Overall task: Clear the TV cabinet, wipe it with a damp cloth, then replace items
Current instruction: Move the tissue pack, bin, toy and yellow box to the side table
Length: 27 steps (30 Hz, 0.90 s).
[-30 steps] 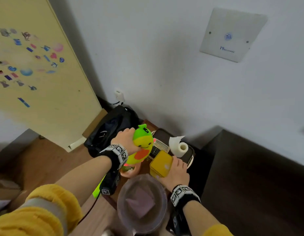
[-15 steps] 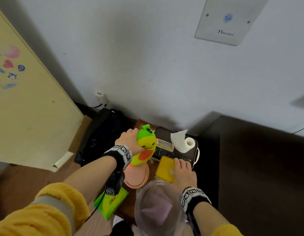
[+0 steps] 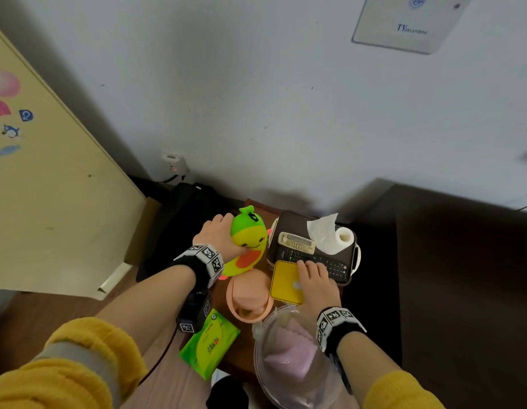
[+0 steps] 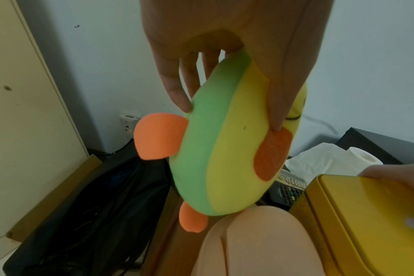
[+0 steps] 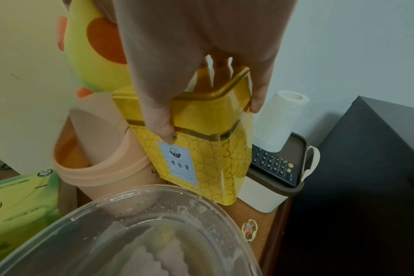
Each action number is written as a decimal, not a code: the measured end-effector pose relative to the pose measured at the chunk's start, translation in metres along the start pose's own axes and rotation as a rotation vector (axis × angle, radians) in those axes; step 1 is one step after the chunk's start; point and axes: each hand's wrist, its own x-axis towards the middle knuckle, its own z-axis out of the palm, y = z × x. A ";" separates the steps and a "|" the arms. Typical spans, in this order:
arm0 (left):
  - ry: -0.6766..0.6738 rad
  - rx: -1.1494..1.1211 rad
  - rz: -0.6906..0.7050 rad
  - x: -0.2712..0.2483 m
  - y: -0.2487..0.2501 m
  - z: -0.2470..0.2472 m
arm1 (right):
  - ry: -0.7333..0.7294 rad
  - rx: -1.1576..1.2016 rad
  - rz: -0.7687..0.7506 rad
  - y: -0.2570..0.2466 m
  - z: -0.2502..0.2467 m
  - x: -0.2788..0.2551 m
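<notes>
wooden stand (image 3: 258,208) mid-frame: our left hand (image 3: 216,235) grips plush toy (image 3: 247,244); our right hand (image 3: 315,283) fingers clamp yellow tin (image 3: 286,280).

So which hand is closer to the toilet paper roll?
Right. The right hand grips the yellow tin just in front of the toilet paper roll; the left hand holds the plush toy farther left.

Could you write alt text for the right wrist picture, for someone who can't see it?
A right hand grips the lid of a yellow tin, beside a peach tub, a paper roll and a clear bowl.
</notes>
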 end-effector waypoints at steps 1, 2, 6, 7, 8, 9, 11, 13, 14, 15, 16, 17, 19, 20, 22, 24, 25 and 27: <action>0.001 -0.001 -0.003 0.000 -0.001 0.000 | -0.002 0.000 -0.011 0.001 0.001 0.002; 0.002 -0.001 -0.005 0.000 -0.003 0.001 | -0.004 0.001 -0.024 0.002 0.002 0.004; 0.007 0.000 -0.004 -0.001 -0.006 0.004 | -0.054 0.033 -0.069 0.013 -0.001 0.013; 0.007 0.000 -0.003 -0.001 -0.006 0.005 | -0.078 0.049 -0.071 0.016 -0.001 0.015; 0.008 0.002 0.001 -0.001 -0.006 0.006 | -0.095 0.071 -0.059 0.019 -0.002 0.016; 0.010 0.002 0.002 -0.001 -0.007 0.007 | -0.106 0.097 -0.037 0.022 -0.002 0.016; 0.012 -0.006 0.000 0.000 -0.007 0.010 | -0.125 0.145 0.006 0.028 -0.002 0.014; 0.010 0.001 0.006 0.001 -0.007 0.013 | -0.146 0.144 0.005 0.033 -0.002 0.011; 0.008 0.007 0.010 0.001 -0.006 0.014 | -0.151 0.135 -0.007 0.034 -0.003 0.011; 0.005 0.011 0.011 0.002 -0.006 0.015 | -0.153 0.126 -0.021 0.034 -0.003 0.012; 0.003 0.014 0.010 0.003 -0.005 0.017 | -0.162 0.115 -0.030 0.033 -0.004 0.014; 0.000 0.018 0.010 0.003 -0.005 0.017 | -0.173 0.103 -0.033 0.032 -0.006 0.016; 0.002 0.020 0.013 0.003 -0.003 0.018 | -0.191 0.073 -0.033 0.028 -0.010 0.023; 0.006 0.018 0.014 0.003 -0.003 0.018 | -0.193 0.060 -0.034 0.027 -0.012 0.025; 0.006 0.020 0.014 0.003 -0.003 0.018 | -0.185 0.044 -0.034 0.024 -0.014 0.029; 0.006 0.023 0.012 0.004 -0.002 0.018 | -0.159 0.044 -0.020 0.023 -0.013 0.031; 0.006 0.022 0.010 0.004 -0.003 0.018 | -0.142 0.049 -0.006 0.022 -0.012 0.031; 0.010 0.022 0.007 0.004 -0.003 0.017 | -0.114 0.054 0.011 0.021 -0.011 0.030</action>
